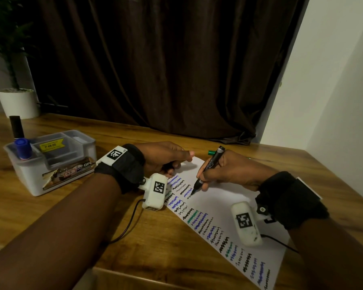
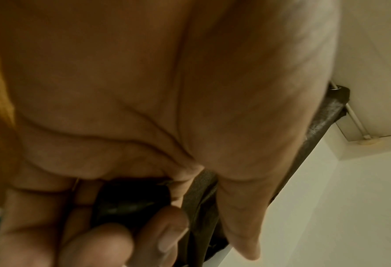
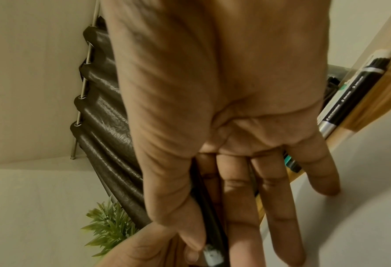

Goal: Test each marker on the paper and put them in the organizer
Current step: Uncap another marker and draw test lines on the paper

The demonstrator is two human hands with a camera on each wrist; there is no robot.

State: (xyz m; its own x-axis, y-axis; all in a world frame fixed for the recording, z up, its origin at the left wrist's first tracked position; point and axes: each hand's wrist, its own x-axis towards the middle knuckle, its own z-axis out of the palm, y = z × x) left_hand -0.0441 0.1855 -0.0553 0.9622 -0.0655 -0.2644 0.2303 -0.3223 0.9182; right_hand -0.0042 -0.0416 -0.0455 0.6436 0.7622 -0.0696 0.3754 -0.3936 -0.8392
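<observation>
My right hand (image 1: 222, 172) pinches an uncapped black marker (image 1: 211, 165), and its tip touches the white paper (image 1: 228, 204) beside rows of black, blue and green squiggles. In the right wrist view the black marker (image 3: 209, 233) runs between thumb and fingers. My left hand (image 1: 166, 160) rests on the paper's far left corner, its fingers curled round a small dark thing (image 2: 130, 204), apparently the marker's cap. The grey organizer (image 1: 57, 174) stands at the left with a blue marker (image 1: 23, 148) and a black marker (image 1: 17, 126) upright in it. A green marker (image 1: 212, 152) lies behind my right hand.
Another black marker (image 3: 352, 92) lies on the wooden table (image 1: 134, 237) to the right of my right hand. A white plant pot (image 1: 18, 102) stands at the far left corner. A dark curtain hangs behind the table and a white wall is on the right.
</observation>
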